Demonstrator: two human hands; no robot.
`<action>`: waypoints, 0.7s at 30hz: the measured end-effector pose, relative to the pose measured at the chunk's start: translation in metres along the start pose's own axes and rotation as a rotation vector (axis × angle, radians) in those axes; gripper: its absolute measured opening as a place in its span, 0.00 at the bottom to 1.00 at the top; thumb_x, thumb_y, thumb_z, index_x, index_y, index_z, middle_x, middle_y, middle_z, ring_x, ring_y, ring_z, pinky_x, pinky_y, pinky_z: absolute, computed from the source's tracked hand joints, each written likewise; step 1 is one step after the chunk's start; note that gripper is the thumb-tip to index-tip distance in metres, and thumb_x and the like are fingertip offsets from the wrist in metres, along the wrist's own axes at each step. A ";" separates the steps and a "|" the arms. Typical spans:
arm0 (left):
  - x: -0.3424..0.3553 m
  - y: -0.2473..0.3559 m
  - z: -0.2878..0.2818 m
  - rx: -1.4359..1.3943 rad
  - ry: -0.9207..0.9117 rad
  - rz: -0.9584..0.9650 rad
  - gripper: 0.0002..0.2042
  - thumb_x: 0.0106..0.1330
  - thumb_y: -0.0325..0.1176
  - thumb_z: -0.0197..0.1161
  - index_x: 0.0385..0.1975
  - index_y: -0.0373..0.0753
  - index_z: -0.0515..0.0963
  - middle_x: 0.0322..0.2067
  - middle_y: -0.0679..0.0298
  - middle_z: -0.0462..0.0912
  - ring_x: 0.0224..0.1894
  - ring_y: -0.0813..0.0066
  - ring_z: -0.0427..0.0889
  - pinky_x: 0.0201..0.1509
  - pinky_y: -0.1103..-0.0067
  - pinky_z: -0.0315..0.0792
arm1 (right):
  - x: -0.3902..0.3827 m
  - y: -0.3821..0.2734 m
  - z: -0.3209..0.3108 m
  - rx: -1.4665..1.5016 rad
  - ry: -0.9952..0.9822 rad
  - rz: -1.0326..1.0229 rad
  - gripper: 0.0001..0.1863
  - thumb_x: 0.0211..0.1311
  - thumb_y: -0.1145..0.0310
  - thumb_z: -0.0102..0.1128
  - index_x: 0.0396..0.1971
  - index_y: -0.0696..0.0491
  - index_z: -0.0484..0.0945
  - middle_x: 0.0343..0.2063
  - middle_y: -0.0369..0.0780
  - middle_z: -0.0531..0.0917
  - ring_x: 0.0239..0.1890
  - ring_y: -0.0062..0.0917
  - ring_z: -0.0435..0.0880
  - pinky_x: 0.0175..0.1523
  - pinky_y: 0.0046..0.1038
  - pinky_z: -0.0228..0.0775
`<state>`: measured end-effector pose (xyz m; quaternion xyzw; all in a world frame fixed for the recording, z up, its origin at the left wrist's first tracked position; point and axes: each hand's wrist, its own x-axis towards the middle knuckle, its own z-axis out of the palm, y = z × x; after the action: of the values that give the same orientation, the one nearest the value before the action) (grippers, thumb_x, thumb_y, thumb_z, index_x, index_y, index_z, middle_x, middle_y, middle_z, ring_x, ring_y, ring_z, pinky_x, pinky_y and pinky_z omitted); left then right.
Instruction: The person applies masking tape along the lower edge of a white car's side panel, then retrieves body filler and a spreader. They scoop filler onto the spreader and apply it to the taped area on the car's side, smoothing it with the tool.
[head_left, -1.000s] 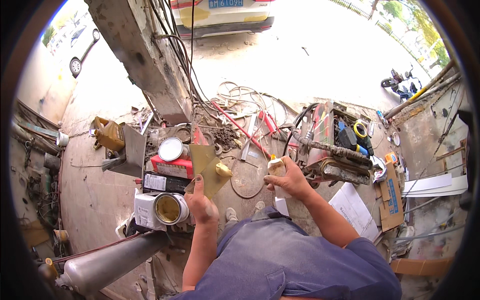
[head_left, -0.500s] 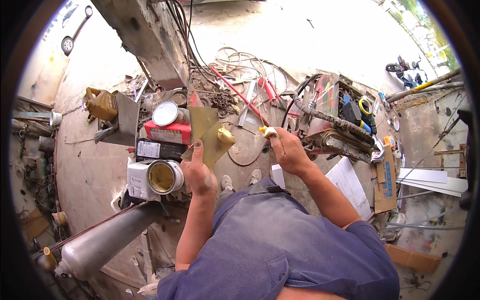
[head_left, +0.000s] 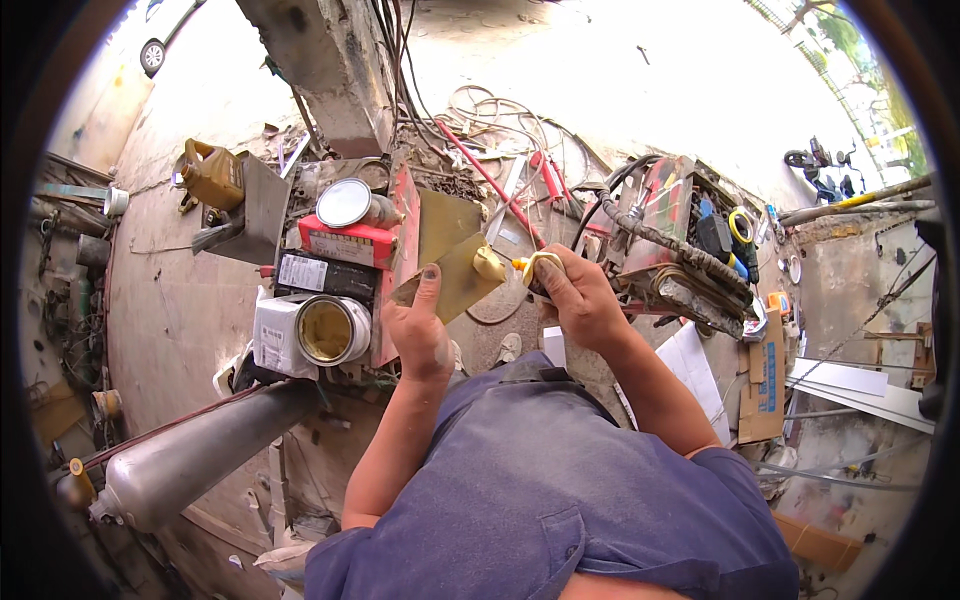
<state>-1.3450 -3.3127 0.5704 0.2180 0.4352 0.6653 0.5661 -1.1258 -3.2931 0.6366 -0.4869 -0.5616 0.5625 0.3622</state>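
My left hand (head_left: 421, 335) is closed on a flat olive-coloured plate (head_left: 452, 286), its thumb lying on top. A smooth beige lump of putty (head_left: 488, 264) sits near the plate's far right corner. Behind it, a second flat plate (head_left: 447, 222) of similar colour overlaps it; whether my fingers hold that one too is hidden. In my right hand (head_left: 583, 298) is a small whitish squeeze tube (head_left: 540, 266), pinched under the thumb. Its yellow-orange tip points left, close beside the putty. An open tin (head_left: 357, 343) with beige putty inside stands left of my left hand.
A round white lid (head_left: 343, 203) and a red box (head_left: 345, 243) lie beyond the tin. A grey cylinder (head_left: 215, 450) lies at lower left. On the right stands a red machine (head_left: 650, 225) with cables and tools. Hoses (head_left: 490, 105) coil on the floor ahead.
My right hand has brought the tube tip left, close to the putty, with its thumb now across the tube. My left hand and the plate have shifted slightly right.
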 end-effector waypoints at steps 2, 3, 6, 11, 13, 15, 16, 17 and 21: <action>-0.003 0.001 0.002 0.003 -0.008 0.005 0.14 0.80 0.34 0.68 0.53 0.27 0.86 0.51 0.57 0.91 0.52 0.69 0.89 0.63 0.71 0.80 | 0.004 0.001 0.005 0.091 -0.003 0.064 0.18 0.91 0.56 0.49 0.46 0.53 0.82 0.24 0.26 0.75 0.22 0.09 0.66 0.27 0.19 0.59; -0.005 0.002 0.003 0.000 -0.012 -0.002 0.14 0.80 0.34 0.68 0.53 0.27 0.86 0.50 0.57 0.91 0.51 0.69 0.89 0.62 0.71 0.80 | 0.006 0.002 0.007 0.128 -0.008 0.104 0.18 0.91 0.56 0.49 0.45 0.53 0.82 0.23 0.27 0.74 0.20 0.09 0.65 0.26 0.19 0.57; -0.008 0.003 0.004 0.016 -0.016 -0.027 0.14 0.81 0.35 0.67 0.52 0.27 0.86 0.49 0.57 0.91 0.50 0.70 0.89 0.61 0.72 0.80 | 0.010 0.006 0.012 0.278 -0.029 0.221 0.19 0.91 0.55 0.49 0.42 0.52 0.81 0.19 0.27 0.72 0.16 0.10 0.61 0.22 0.20 0.52; -0.009 0.004 0.002 0.003 0.001 -0.019 0.12 0.82 0.36 0.67 0.46 0.31 0.87 0.40 0.68 0.88 0.40 0.81 0.82 0.47 0.79 0.75 | 0.013 0.011 0.018 0.412 -0.010 0.349 0.21 0.91 0.52 0.49 0.38 0.51 0.79 0.15 0.28 0.70 0.11 0.12 0.58 0.17 0.21 0.48; -0.008 0.003 0.001 -0.024 0.006 -0.028 0.12 0.82 0.36 0.67 0.45 0.31 0.87 0.40 0.68 0.88 0.40 0.81 0.82 0.47 0.79 0.75 | 0.013 0.012 0.019 0.432 0.008 0.382 0.21 0.90 0.52 0.49 0.38 0.51 0.79 0.14 0.28 0.69 0.11 0.12 0.59 0.16 0.21 0.49; -0.008 0.003 0.000 -0.026 0.006 -0.035 0.11 0.82 0.35 0.67 0.46 0.31 0.87 0.40 0.68 0.88 0.41 0.81 0.82 0.47 0.79 0.75 | 0.014 0.012 0.021 0.425 0.011 0.368 0.21 0.90 0.52 0.50 0.38 0.52 0.78 0.14 0.28 0.69 0.11 0.12 0.59 0.16 0.21 0.50; -0.008 0.004 0.000 -0.032 0.017 -0.049 0.11 0.82 0.35 0.68 0.46 0.31 0.87 0.40 0.68 0.88 0.41 0.81 0.82 0.48 0.79 0.75 | 0.014 0.012 0.022 0.447 0.006 0.363 0.21 0.90 0.52 0.51 0.37 0.52 0.78 0.14 0.28 0.69 0.11 0.12 0.59 0.16 0.21 0.51; -0.008 0.004 0.001 -0.036 0.005 -0.036 0.11 0.82 0.34 0.67 0.46 0.31 0.87 0.41 0.68 0.88 0.41 0.80 0.82 0.48 0.79 0.75 | 0.014 0.011 0.023 0.435 0.004 0.362 0.21 0.90 0.52 0.51 0.37 0.52 0.78 0.14 0.28 0.69 0.11 0.12 0.60 0.16 0.21 0.51; -0.009 0.007 0.002 -0.064 -0.006 -0.046 0.11 0.82 0.34 0.66 0.47 0.31 0.86 0.43 0.66 0.89 0.43 0.79 0.83 0.51 0.78 0.76 | 0.015 0.010 0.024 0.458 -0.017 0.379 0.21 0.89 0.52 0.52 0.37 0.52 0.78 0.14 0.28 0.69 0.11 0.12 0.60 0.16 0.21 0.51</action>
<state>-1.3452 -3.3199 0.5793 0.1916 0.4168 0.6652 0.5891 -1.1508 -3.2865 0.6220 -0.4838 -0.3221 0.7364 0.3463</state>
